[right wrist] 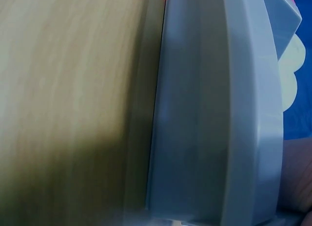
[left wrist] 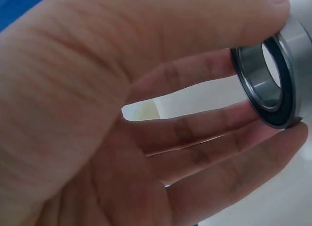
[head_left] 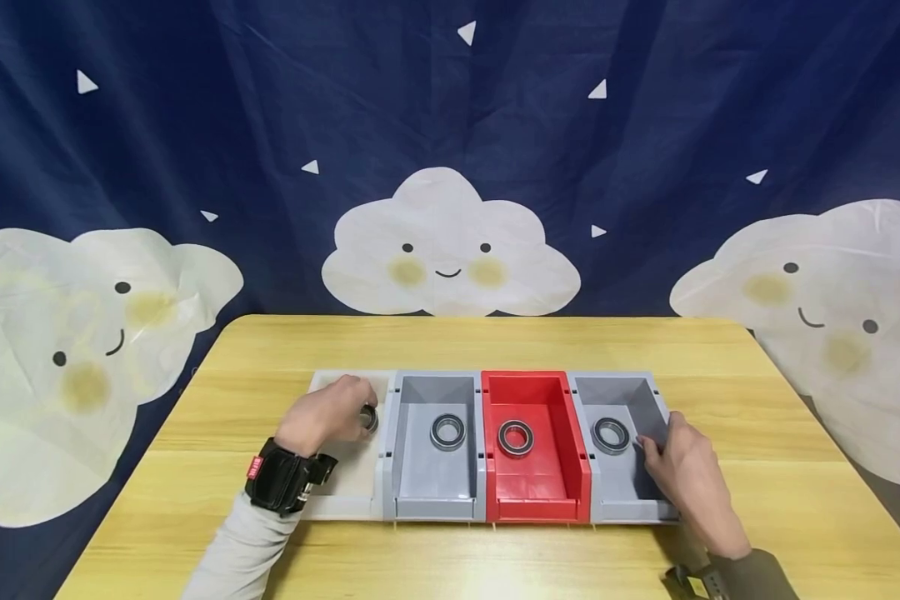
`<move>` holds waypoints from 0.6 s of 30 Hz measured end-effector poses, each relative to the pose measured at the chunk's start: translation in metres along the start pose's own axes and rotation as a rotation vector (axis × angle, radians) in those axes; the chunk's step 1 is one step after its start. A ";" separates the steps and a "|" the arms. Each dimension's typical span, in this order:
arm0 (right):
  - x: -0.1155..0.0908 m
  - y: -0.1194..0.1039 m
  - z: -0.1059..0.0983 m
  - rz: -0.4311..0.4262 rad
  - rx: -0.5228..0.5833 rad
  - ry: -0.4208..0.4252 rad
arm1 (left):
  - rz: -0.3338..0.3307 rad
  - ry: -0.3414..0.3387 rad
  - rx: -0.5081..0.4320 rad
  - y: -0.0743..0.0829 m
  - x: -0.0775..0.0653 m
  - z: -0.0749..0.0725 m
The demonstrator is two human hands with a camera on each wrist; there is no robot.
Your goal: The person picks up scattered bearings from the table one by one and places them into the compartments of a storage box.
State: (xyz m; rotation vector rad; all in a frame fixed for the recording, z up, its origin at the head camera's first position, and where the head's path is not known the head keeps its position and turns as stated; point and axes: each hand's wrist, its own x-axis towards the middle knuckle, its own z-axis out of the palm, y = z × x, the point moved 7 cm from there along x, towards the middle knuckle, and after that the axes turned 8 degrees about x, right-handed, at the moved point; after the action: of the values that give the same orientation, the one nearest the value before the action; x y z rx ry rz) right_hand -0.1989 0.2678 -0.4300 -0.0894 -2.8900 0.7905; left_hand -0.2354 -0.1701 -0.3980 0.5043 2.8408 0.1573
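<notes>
In the head view my left hand reaches into the white bin at the left end of the row. It pinches a ball bearing, a steel ring with a dark seal, between thumb and fingertips. At the other end, my right hand grips the side wall of the right grey bin, thumb inside and fingers over the outside. A bearing lies on that bin's floor, left of the thumb. The right wrist view shows mostly the grey bin's front.
Between these bins stand another grey bin holding a bearing and a red bin holding a bearing. The row sits on a wooden table. Behind hangs a dark blue curtain with clouds.
</notes>
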 end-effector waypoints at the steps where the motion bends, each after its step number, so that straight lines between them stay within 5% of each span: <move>1: 0.000 0.000 0.000 0.000 -0.002 -0.001 | -0.003 -0.005 -0.003 0.000 -0.001 0.001; 18: 0.002 -0.002 -0.003 0.004 -0.001 -0.015 | -0.027 -0.032 -0.010 0.001 -0.001 0.009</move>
State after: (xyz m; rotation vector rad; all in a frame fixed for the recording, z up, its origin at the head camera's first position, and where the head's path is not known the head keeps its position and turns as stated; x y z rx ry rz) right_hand -0.2003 0.2674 -0.4260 -0.0891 -2.9052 0.7945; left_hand -0.2315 -0.1693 -0.4063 0.4626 2.8127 0.1570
